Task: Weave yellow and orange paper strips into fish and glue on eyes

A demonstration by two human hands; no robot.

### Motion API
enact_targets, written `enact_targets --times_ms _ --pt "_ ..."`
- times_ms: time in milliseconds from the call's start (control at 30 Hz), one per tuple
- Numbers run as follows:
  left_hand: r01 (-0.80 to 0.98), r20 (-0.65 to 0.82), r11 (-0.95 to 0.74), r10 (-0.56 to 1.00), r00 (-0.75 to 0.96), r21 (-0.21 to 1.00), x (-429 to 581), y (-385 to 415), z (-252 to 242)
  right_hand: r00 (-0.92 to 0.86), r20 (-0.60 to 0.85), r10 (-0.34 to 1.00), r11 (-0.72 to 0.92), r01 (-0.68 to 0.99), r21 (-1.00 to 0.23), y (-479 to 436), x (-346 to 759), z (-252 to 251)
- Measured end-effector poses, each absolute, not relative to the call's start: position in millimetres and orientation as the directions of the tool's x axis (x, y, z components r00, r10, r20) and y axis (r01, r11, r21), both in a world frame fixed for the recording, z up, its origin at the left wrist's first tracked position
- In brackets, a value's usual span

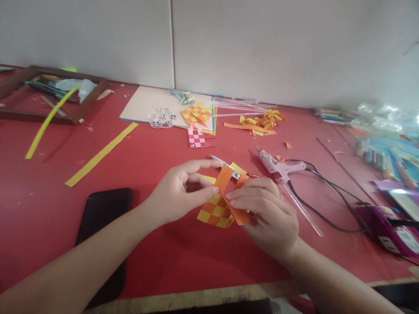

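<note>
Between my hands is an orange and yellow woven paper piece [216, 211], checkered, with loose strip ends sticking up. My left hand [183, 187] pinches an orange strip of it between thumb and forefinger. My right hand [268, 213] grips the piece's right side, its fingers folded over another orange strip. Just behind the piece lie scissors [214, 158], blades pointing left, partly covered by the paper and my fingers. Farther back sits a pink and white checkered paper fish [196, 138], near another orange and yellow woven piece [196, 114].
A pink glue gun [276, 165] with its cord lies to the right. A black phone [101, 218] rests under my left forearm. Yellow strips [101, 155], a wooden frame [39, 117] and paper scraps [262, 122] lie around. A purple device [389, 231] stands far right.
</note>
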State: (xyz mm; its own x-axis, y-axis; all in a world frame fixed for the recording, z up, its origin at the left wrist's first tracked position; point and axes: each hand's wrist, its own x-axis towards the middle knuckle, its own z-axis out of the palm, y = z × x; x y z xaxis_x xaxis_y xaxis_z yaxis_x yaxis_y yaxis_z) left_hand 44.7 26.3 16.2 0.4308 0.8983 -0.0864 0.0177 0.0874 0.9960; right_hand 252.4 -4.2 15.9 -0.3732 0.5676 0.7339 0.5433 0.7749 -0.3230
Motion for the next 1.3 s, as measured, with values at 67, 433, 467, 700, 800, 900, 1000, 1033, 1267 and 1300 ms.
enact_targets --times_ms 67,433,467,700,800,900,1000,1033,1267,1300 --pt "0.023 -0.094 0.093 0.899 0.427 0.995 44.9 26.4 15.6 -0.417 0.736 0.534 0.794 0.548 -0.265 -5.0 253.7 15.0" --pt "0.149 -0.088 0.012 0.854 0.512 0.989 46.4 25.6 21.2 -0.235 0.615 0.753 0.628 0.535 -0.565 -6.9 251.1 8.5" --pt "0.141 -0.081 0.008 0.849 0.522 0.99 46.4 25.5 20.7 -0.207 0.583 0.785 0.597 0.503 -0.625 -7.2 251.7 6.9" --pt "0.171 -0.1 0.02 0.874 0.475 0.985 47.2 27.4 15.4 -0.216 0.506 0.835 0.546 0.439 -0.713 -8.4 255.1 6.0" --pt "0.188 -0.099 0.023 0.907 0.41 0.982 46.5 30.0 14.0 -0.224 0.503 0.835 0.542 0.489 -0.683 -1.9 261.3 12.2" --pt "0.205 -0.121 0.055 0.938 0.324 0.977 44.0 32.9 12.4 -0.189 0.395 0.899 0.404 0.705 -0.583 12.0 277.9 16.9" --pt "0.135 -0.111 0.081 0.967 0.229 0.988 40.6 35.7 10.1 -0.191 0.202 0.961 0.255 0.893 -0.371 24.7 301.5 17.1" --pt "0.1 -0.103 0.084 0.974 0.204 0.991 39.6 36.5 9.2 -0.198 0.144 0.97 0.235 0.915 -0.327 26.8 309.0 16.5" --pt "-0.083 -0.109 0.113 0.993 0.054 0.99 35.3 40.4 7.0 -0.127 -0.21 0.969 0.084 0.976 -0.201 19.5 326.7 19.5" --pt "-0.114 -0.122 0.126 0.992 0.041 0.986 35.0 40.9 7.7 -0.115 -0.254 0.96 0.074 0.983 -0.166 18.7 324.9 21.1"
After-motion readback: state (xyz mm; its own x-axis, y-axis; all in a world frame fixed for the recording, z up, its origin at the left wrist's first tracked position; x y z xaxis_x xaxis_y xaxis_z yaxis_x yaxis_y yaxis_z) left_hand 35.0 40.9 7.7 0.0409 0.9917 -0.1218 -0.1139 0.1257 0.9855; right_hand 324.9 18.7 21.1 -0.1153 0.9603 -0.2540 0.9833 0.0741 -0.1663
